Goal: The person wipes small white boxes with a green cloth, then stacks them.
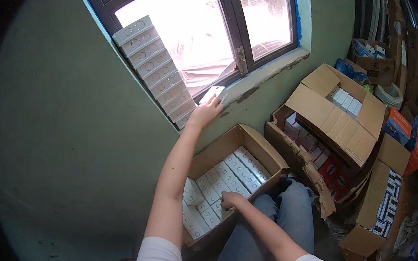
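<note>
My left hand (207, 112) reaches up to the window sill, its fingers closed around a small white box (213, 94). Just left of it, a tall stack of white boxes (156, 67) with round outlines on their sides leans by the window frame. Lower down, my right hand (232, 201) dips into an open cardboard carton (263, 146), fingers curled down onto one of the white boxes there; its fingertips are partly hidden. Rows of similar white boxes (220, 180) fill the carton, and one box (192, 192) lies higher at its left side.
Right of the carton stands a torn carton (294, 150) with red and white packs, under another open carton (336, 123) holding white boxes. A further carton (373, 199) holds dark-printed packs. My legs (291, 212) are close against the carton. A green wall (69, 133) bounds the left.
</note>
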Available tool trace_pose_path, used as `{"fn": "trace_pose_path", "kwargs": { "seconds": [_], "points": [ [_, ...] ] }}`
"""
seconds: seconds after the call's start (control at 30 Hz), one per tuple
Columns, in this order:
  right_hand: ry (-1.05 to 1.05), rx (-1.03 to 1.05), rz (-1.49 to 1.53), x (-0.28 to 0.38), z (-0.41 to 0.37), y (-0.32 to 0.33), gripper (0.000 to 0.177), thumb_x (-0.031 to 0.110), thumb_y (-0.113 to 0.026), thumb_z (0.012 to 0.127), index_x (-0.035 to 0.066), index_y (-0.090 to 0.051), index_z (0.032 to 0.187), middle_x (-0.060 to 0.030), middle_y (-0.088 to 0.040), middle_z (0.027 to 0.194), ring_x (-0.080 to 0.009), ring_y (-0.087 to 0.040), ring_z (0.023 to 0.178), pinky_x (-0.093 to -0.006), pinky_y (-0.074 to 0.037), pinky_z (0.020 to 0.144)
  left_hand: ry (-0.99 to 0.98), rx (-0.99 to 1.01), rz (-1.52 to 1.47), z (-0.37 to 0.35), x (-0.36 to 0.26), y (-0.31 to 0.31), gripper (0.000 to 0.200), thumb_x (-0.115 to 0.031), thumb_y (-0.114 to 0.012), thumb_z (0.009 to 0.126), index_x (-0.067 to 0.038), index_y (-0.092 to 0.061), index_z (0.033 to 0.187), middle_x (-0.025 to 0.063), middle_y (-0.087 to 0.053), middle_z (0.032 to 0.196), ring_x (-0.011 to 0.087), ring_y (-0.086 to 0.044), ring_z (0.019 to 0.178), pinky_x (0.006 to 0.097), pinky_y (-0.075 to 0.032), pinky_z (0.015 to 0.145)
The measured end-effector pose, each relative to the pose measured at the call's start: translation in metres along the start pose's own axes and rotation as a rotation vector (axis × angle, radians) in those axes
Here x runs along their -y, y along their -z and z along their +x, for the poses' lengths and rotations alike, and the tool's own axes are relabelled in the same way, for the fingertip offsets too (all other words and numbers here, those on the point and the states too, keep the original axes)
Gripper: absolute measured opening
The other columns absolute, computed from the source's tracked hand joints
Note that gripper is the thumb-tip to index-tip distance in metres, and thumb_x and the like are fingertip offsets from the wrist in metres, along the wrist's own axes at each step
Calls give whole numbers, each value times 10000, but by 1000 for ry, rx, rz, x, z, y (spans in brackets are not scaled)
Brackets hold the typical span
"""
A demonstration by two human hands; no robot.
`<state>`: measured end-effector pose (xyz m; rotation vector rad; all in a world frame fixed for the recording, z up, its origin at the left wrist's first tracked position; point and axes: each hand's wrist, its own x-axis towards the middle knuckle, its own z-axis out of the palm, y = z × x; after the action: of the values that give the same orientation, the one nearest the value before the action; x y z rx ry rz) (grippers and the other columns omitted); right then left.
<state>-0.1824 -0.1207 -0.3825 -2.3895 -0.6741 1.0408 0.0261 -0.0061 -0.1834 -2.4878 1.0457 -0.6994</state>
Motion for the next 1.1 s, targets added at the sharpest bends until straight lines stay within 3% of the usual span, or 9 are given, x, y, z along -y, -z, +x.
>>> {"fn": "trace_pose_path", "kwargs": {
  "seconds": [0.17,0.37,0.47,0.57,0.63,0.77,0.9,1.03,1.1],
  "points": [
    [-4,-25,4,-2,2,-1,486,166,-539,777,-13,-486,1226,-217,-609,1137,-346,-597,1047,-423,-485,862,81,217,117,12,-10,23,263,-324,-590,841,-83,-595,946,99,-595,1042,244,-542,1141,411,-392,1016],
    [-5,-5,-6,1,-2,4,522,169,-538,780,-11,-453,1263,-219,-595,1163,-348,-582,1076,-412,-477,883,324,162,197,6,-16,12,417,-444,-642,789,-72,-614,977,121,-608,1045,250,-526,1127,480,-314,1064],
    [-3,-22,-4,-1,2,0,522,178,-546,777,-15,-459,1254,-212,-603,1151,-348,-586,1070,-421,-477,883,307,60,291,2,-25,11,385,-402,-637,801,-68,-612,991,130,-606,1035,266,-528,1107,478,-348,1018],
    [-5,-78,-24,-4,-1,-3,479,178,-555,783,-5,-490,1220,-195,-627,1108,-338,-611,1032,-445,-494,826,330,-45,126,-14,-48,26,276,-345,-621,809,-89,-626,911,99,-600,1075,265,-523,1126,478,-323,1004],
    [-71,-190,-42,-5,0,-4,429,175,-560,792,10,-516,1185,-178,-646,1068,-325,-632,993,-452,-505,768,378,-160,-147,-42,-71,25,205,-293,-598,820,-90,-607,847,96,-615,991,265,-570,1024,455,-416,858],
    [-215,-448,-41,-7,6,-10,344,139,-559,797,13,-533,1115,-162,-667,981,-303,-661,901,-442,-509,687,514,193,-483,-134,-122,13,214,-279,-583,831,-77,-567,762,100,-623,832,277,-614,816,405,-487,667],
    [-183,-465,32,-6,0,-9,375,109,-575,770,-6,-503,1120,-179,-657,965,-341,-651,893,-456,-509,704,767,529,-306,-248,-157,-26,400,-426,-581,822,-130,-611,1090,141,-555,1184,331,-516,1119,458,-457,892],
    [-104,-347,105,-4,-4,-3,503,106,-586,745,24,-457,1225,-199,-639,1010,-362,-626,947,-449,-507,750,986,583,-392,-292,-169,-25,734,-598,-577,763,-219,-431,1375,120,-192,1519,390,-156,1386,606,-228,1055],
    [-42,-324,85,-5,-7,0,409,134,-543,785,54,-505,1184,-189,-643,1020,-357,-622,962,-449,-501,771,1028,574,-395,-291,-172,-25,791,-618,-588,746,-234,-377,1405,117,-189,1522,388,-145,1391,598,-204,1069]
  ]
}}
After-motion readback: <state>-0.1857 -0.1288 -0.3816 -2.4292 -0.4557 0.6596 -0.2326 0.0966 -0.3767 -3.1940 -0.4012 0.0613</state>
